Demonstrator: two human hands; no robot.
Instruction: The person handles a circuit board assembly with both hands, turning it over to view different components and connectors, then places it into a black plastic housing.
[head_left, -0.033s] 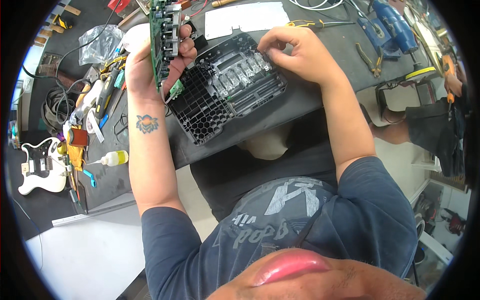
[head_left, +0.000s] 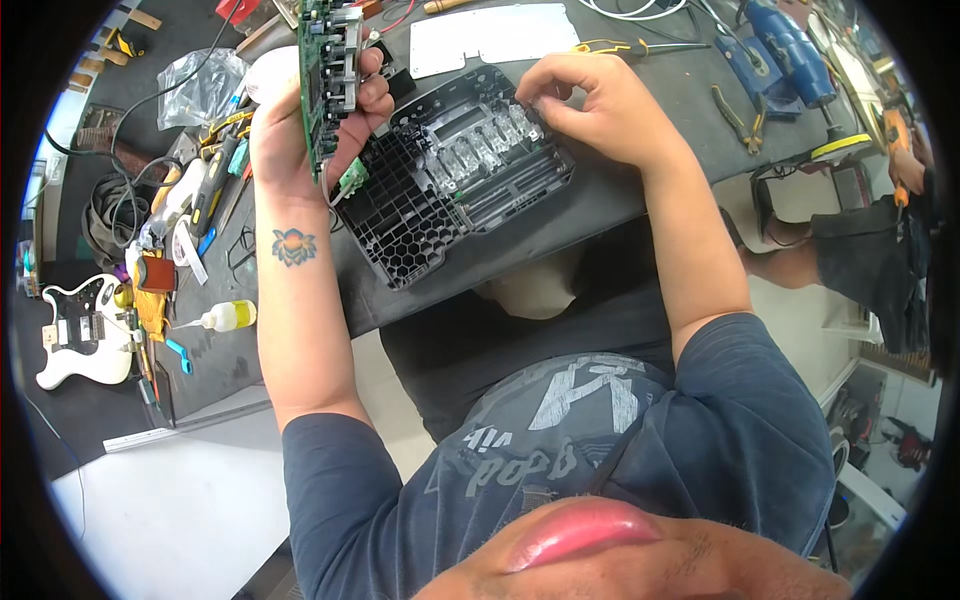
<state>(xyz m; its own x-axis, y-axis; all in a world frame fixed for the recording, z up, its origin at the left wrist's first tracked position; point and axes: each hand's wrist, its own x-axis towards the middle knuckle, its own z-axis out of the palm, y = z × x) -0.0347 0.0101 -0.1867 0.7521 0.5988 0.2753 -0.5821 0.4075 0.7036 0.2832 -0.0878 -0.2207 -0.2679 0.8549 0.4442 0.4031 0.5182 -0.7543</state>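
My left hand [head_left: 362, 100] grips a green circuit board [head_left: 312, 85] on edge, raised above the left part of a black plastic housing [head_left: 405, 215]. Black and metallic parts line the board's right side. The housing lies open on the bench, showing a ribbed grid, honeycomb cells and a row of clear plastic pieces [head_left: 480, 150]. A small green board [head_left: 352, 178] sits at its left edge, with a cable by it. My right hand [head_left: 580, 100] is closed in a pinch at the housing's upper right end; whatever is between its fingertips is hidden.
Behind the housing lies a white metal plate [head_left: 490, 38], with a yellow-handled screwdriver [head_left: 625, 47] beside it. Pliers [head_left: 742, 122] and a blue vise [head_left: 790, 55] are to the right. Tools, a small bottle [head_left: 230, 316] and a white guitar body [head_left: 90, 335] crowd the left. Another person stands far right.
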